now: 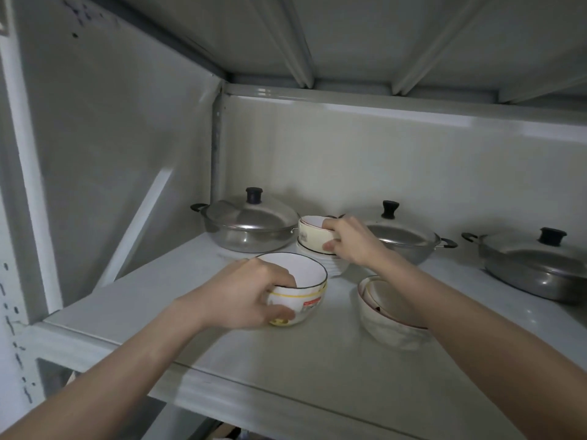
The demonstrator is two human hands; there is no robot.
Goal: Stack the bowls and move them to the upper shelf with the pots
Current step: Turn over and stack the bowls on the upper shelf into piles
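Ceramic bowls sit on the upper shelf (222,354) among lidded pots (251,225): left hand (244,293) pinches the yellow-trimmed bowl pair (301,290), right hand (349,241) grips the cream bowl (313,238) atop ribbed bowls (333,265), so nest squarely, lowering gently.

Dim, soft focus, wide-angle bend at edges.

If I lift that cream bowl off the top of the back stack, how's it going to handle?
The cream bowl looks glazed, so probably rigid, breakable and a bit slick. The right hand grips only its rim and side, so it may tilt. It sits nested on the white bowls beside a lidded pot, so it could clink against them.
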